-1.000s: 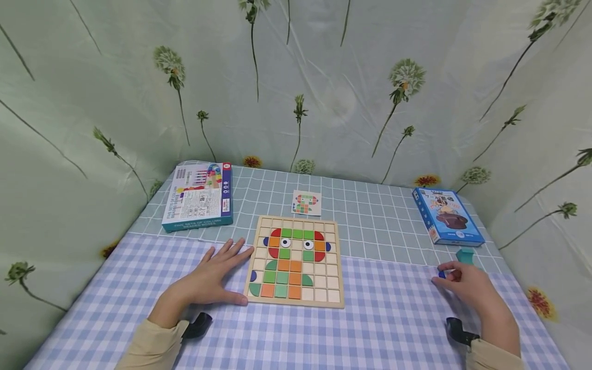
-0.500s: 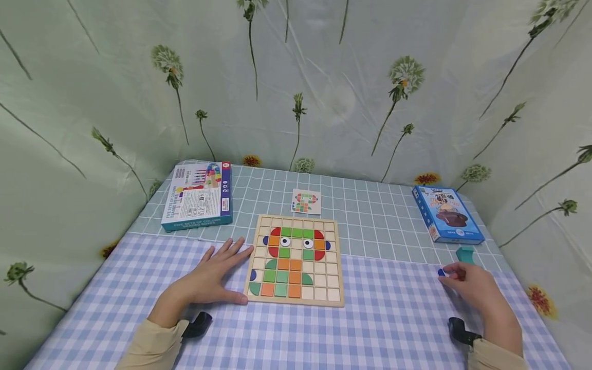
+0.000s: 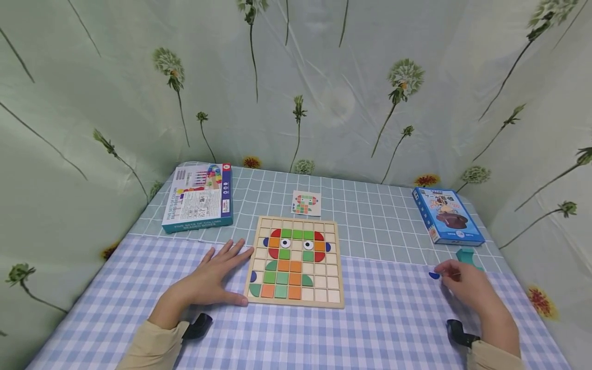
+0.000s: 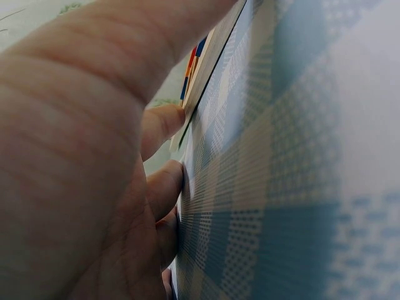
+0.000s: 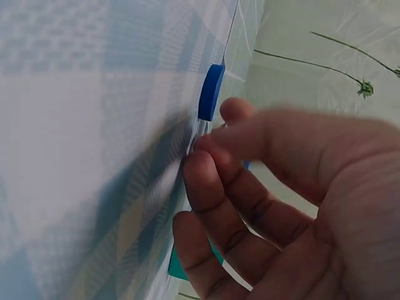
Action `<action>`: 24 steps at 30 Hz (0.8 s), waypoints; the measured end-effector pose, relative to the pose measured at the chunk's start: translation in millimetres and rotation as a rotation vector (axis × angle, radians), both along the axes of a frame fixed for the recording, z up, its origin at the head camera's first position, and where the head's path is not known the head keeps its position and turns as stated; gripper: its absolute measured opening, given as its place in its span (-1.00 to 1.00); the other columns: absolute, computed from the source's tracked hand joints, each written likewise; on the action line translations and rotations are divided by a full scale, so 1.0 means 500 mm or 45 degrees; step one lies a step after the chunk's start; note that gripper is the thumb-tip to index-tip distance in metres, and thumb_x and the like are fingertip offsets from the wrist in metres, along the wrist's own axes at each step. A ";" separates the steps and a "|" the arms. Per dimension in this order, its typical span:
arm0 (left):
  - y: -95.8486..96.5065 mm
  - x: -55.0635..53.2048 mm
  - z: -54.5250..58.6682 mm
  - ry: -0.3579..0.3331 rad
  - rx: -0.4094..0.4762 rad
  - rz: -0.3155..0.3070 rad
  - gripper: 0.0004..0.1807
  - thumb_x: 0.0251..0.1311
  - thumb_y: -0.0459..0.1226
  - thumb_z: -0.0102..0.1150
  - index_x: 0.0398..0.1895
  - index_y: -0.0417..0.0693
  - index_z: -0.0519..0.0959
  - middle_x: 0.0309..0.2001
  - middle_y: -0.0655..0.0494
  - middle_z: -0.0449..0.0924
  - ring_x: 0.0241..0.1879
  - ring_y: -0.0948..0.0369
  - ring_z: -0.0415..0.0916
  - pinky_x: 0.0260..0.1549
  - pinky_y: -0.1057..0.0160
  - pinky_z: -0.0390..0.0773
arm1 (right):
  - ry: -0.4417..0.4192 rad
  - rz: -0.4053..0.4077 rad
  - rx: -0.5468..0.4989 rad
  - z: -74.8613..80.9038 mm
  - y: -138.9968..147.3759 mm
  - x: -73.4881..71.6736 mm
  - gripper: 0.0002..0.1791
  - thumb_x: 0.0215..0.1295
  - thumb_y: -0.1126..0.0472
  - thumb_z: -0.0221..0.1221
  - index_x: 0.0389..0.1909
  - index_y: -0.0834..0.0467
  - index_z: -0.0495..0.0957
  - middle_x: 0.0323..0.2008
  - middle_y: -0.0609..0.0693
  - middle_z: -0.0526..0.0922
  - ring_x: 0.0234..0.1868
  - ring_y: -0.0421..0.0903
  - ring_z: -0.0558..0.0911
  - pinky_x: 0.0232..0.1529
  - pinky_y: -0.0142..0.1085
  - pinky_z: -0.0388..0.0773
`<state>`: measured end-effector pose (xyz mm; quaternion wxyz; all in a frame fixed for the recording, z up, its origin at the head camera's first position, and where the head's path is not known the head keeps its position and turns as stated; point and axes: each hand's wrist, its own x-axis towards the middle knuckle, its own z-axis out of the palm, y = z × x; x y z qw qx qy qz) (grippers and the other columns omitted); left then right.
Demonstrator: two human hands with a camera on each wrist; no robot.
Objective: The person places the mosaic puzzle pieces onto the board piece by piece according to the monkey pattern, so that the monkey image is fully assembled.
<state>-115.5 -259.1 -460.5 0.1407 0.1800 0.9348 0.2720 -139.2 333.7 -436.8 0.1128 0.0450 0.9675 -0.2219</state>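
A wooden grid board (image 3: pixel 319 304) lies in the middle of the head view, bearing flat coloured pieces in a face-like pattern with two eyes. My left hand (image 3: pixel 215 275) rests spread on the cloth, with index finger and thumb at the board's left edge. The left wrist view shows that board edge (image 4: pixel 215 59) beyond the thumb. At the right, my right hand (image 3: pixel 467 285) has curled fingers and holds a blue half-circle piece (image 3: pixel 433 276) at its fingertips, just at the cloth. In the right wrist view the piece (image 5: pixel 211 92) shows beside the index fingertip; the thumb partly hides the contact.
A small teal block-like object (image 3: pixel 465 255) stands behind the right hand, partly hidden. The blue game box (image 3: pixel 448 216) lies at the back right, the white-and-teal box (image 3: pixel 199 198) at the back left. A pattern card (image 3: pixel 306 203) lies behind the board. Checked cloth (image 3: pixel 388 318) covers the front.
The blue half-circle piece has shifted slightly left and turned, so its flat side now faces away from me. My right fingers have moved a little with it. The left hand stays in place.
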 end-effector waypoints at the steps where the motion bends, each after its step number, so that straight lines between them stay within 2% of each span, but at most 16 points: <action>1: 0.000 0.000 0.000 0.001 -0.001 0.001 0.32 -0.08 0.38 0.57 0.74 0.20 0.17 0.78 -0.09 -0.08 0.75 -0.30 -0.28 0.57 -0.55 -0.37 | -0.002 0.010 -0.002 0.001 0.000 0.001 -0.72 0.40 0.35 0.26 0.09 0.33 0.66 -0.13 0.25 0.71 -0.09 0.14 0.66 0.03 0.17 0.70; 4: 0.000 0.000 0.000 0.002 -0.004 0.004 0.32 -0.09 0.38 0.57 0.74 0.20 0.17 0.78 -0.08 -0.09 0.75 -0.29 -0.28 0.58 -0.55 -0.37 | -0.020 0.053 -0.002 0.000 0.000 0.000 -0.66 0.38 0.29 0.32 0.13 0.29 0.67 -0.13 0.21 0.71 -0.08 0.13 0.67 0.02 0.17 0.71; 7: 0.000 0.000 0.000 0.003 -0.003 0.002 0.32 -0.08 0.38 0.57 0.74 0.20 0.17 0.78 -0.08 -0.09 0.75 -0.29 -0.28 0.58 -0.55 -0.37 | -0.032 0.103 0.000 -0.001 -0.001 -0.003 -0.68 0.38 0.31 0.32 0.12 0.26 0.70 -0.09 0.24 0.73 -0.07 0.14 0.68 0.03 0.19 0.70; 12: 0.001 0.000 -0.001 -0.001 0.001 -0.001 0.32 -0.08 0.38 0.57 0.74 0.20 0.17 0.78 -0.08 -0.09 0.75 -0.29 -0.29 0.58 -0.55 -0.37 | -0.059 0.115 -0.014 -0.003 -0.008 -0.007 -0.72 0.41 0.41 0.24 0.07 0.22 0.74 0.07 0.35 0.74 0.06 0.32 0.68 0.14 0.33 0.63; 14: 0.000 0.000 -0.003 0.000 -0.001 -0.001 0.32 -0.08 0.38 0.57 0.74 0.21 0.16 0.78 -0.08 -0.10 0.75 -0.29 -0.29 0.58 -0.55 -0.37 | -0.055 0.107 -0.023 -0.002 -0.010 -0.006 -0.71 0.40 0.42 0.23 0.09 0.23 0.73 0.07 0.35 0.73 0.07 0.32 0.68 0.15 0.32 0.63; 16: 0.000 0.000 -0.004 0.007 -0.002 -0.002 0.32 -0.08 0.39 0.56 0.74 0.22 0.16 0.78 -0.07 -0.10 0.75 -0.29 -0.29 0.58 -0.54 -0.37 | -0.038 0.096 -0.026 -0.002 -0.009 -0.004 -0.69 0.39 0.39 0.26 0.12 0.25 0.70 0.02 0.32 0.74 0.04 0.27 0.69 0.13 0.28 0.66; 19: -0.001 0.001 -0.004 0.016 0.001 -0.006 0.32 -0.09 0.40 0.56 0.74 0.22 0.16 0.78 -0.08 -0.10 0.75 -0.30 -0.28 0.58 -0.54 -0.37 | -0.019 0.050 -0.029 0.000 -0.006 -0.001 -0.61 0.36 0.30 0.35 0.17 0.31 0.64 -0.09 0.22 0.74 -0.07 0.11 0.68 0.03 0.12 0.71; 24: -0.002 0.002 -0.002 0.024 0.011 -0.008 0.32 -0.09 0.38 0.58 0.74 0.18 0.17 0.78 -0.09 -0.08 0.75 -0.30 -0.27 0.58 -0.55 -0.36 | -0.044 -0.009 -0.026 0.002 -0.007 0.000 -0.49 0.34 0.17 0.45 0.19 0.39 0.62 -0.16 0.17 0.72 -0.12 0.03 0.62 -0.08 -0.13 0.66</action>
